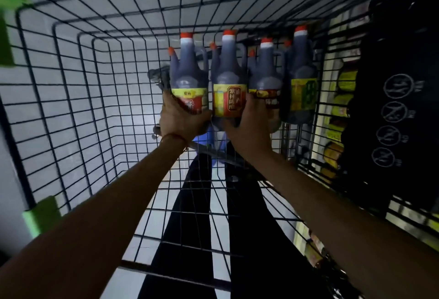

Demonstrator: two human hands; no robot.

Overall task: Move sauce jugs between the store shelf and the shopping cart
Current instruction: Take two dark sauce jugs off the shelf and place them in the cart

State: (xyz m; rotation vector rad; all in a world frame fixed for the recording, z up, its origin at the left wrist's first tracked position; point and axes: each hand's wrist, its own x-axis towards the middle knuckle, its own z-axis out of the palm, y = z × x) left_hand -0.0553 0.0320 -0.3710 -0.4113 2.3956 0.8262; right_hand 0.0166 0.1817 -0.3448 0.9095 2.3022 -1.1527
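- Head view: four sauce jugs (pixel 303 73) stand in a row inside the shopping cart (pixel 95 85), at its far end.
- Your left hand (pixel 180 120) clamps the leftmost jug (pixel 190 77) (low, at the label).
- Your right hand (pixel 249 127) curls round the second jug (pixel 229 80).

Inside the black wire shopping cart (pixel 71 89), four jugs of dark sauce stand upright in a tight row, each with a red cap over a white collar. The leftmost jug (pixel 190 77) and second jug (pixel 229 75) carry yellow-and-red labels. The third jug (pixel 266 73) has a darker label. The rightmost jug (pixel 303 73), labelled yellow and green, stands just beside the cart's right wall. The left grip (pixel 183 120) wraps the leftmost jug's base; the right grip (pixel 251 125) curls at the third jug's base.
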